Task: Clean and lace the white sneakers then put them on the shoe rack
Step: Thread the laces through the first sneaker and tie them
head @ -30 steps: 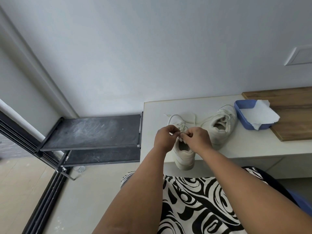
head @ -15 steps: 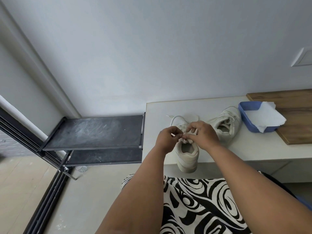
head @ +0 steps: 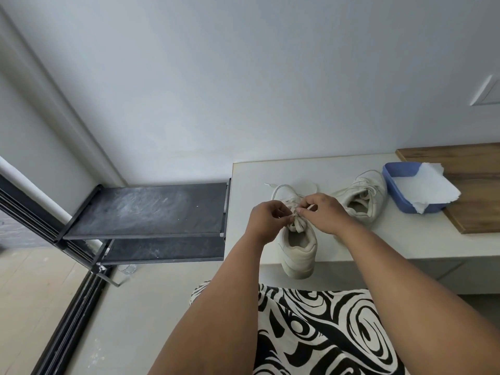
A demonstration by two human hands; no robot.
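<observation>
A white sneaker (head: 298,253) stands on the pale bench (head: 251,180), heel towards me and hanging a little over the front edge. My left hand (head: 266,220) and my right hand (head: 323,213) meet over its tongue, each pinching the white shoelace (head: 296,226). A loop of lace (head: 281,188) trails behind the toe. The second white sneaker (head: 362,197) lies laced to the right, apart from my hands. The black shoe rack (head: 146,209) stands left of the bench with two bare shelves.
A blue tray (head: 397,171) holding a white paper towel (head: 428,189) sits right of the second sneaker, partly on a wooden board (head: 476,190). A small glass (head: 129,269) stands on the floor under the rack. My patterned lap fills the bottom.
My hands have shifted slightly apart on the lace and the fingers have reworked their pinch. The view has drifted to the left, so the bench objects sit further right.
</observation>
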